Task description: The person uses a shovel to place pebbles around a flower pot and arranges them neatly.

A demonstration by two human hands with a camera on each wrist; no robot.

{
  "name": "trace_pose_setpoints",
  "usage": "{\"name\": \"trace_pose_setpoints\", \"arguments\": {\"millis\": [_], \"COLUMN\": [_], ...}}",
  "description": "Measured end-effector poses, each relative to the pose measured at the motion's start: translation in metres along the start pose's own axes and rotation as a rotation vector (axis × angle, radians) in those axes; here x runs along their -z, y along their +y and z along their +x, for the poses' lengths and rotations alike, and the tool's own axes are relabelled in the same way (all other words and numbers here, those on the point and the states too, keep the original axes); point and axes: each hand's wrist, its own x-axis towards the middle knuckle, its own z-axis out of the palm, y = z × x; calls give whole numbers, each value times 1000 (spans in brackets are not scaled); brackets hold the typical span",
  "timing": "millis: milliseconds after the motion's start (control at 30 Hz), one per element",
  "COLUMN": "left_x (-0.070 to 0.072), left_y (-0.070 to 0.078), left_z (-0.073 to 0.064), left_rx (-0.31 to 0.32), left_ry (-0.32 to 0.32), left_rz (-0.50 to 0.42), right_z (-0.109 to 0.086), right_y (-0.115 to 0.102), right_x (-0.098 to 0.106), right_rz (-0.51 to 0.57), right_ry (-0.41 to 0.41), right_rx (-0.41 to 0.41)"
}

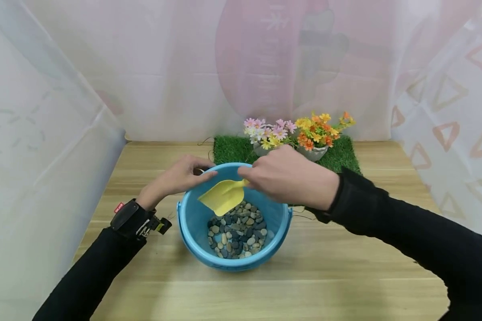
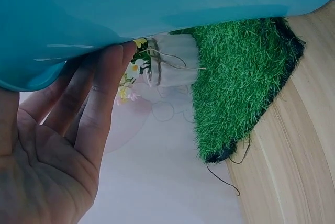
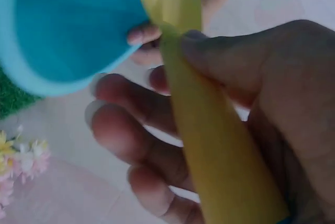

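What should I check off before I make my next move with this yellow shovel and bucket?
1. Yellow plastic shovel held in the right hand: ok.
2. Round blue plastic bucket held at its rim by the left hand: ok.
3. Smooth grey and tan pebbles lying inside the bucket: ok.
4. Shovel blade over the bucket's opening: ok; its visible face bears no pebbles.
5. Bucket clear of the green artificial-grass mat: cannot tell; its rim overlaps the mat in the head view.
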Motion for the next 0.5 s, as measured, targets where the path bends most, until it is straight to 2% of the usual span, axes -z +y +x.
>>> {"name": "trace_pose_setpoints", "arguments": {"millis": [233,500], "left_x": [0,0], "left_y": [-1,-5], "left_z": [3,6], "left_rx": [16,-13], "left_ry": [-6,-9], "left_rz": [1,9], "right_z": [26,43], "right_y": [-7,-13], "right_x": [-20,-43], "right_rz": [-69,-118], "right_ry": [-138,-252], "right_rx": [-5,-19]}}
